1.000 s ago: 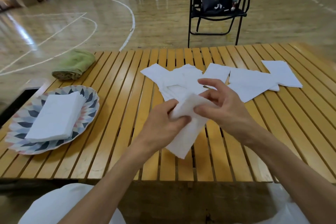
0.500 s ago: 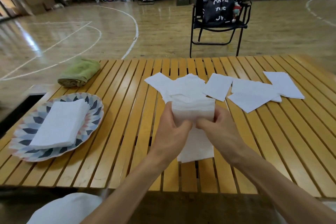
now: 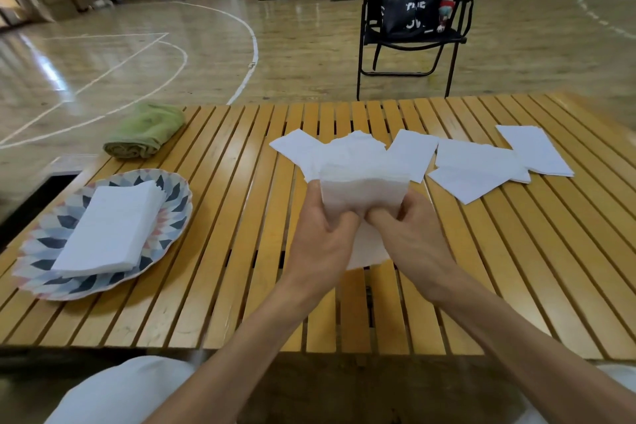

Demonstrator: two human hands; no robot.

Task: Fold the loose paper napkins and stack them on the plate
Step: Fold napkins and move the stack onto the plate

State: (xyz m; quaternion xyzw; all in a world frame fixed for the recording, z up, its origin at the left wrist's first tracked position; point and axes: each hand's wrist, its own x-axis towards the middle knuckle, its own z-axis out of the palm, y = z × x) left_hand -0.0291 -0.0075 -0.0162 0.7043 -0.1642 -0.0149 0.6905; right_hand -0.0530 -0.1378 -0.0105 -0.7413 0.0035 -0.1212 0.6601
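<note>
The left hand [image 3: 325, 231] and the right hand [image 3: 411, 234] sit close together, thumbs nearly meeting, both pinching one paper napkin [image 3: 364, 193] that is bent over on itself above the slatted worktop [image 3: 213, 286]; its lower part hangs down between the two palms. This fold looks about half made: the upper layer is drawn toward the person, but the edges are not yet squared or pressed flat.

Off to the left of the left hand, the patterned plate [image 3: 165, 237] already carries a stack of folded napkins [image 3: 110, 231], so part of the job is done. How many sheets are in that stack cannot be told.

Beyond the hands and out to the right of the right hand, loose napkins [image 3: 478, 169] lie spread and partly overlapping on the worktop, with one more [image 3: 533, 151] farthest right. Several sheets are left to fold, so the task seems somewhere in its middle, with the held one next for the plate.

A rolled green towel [image 3: 144, 131] lies beyond the plate, untouched.
</note>
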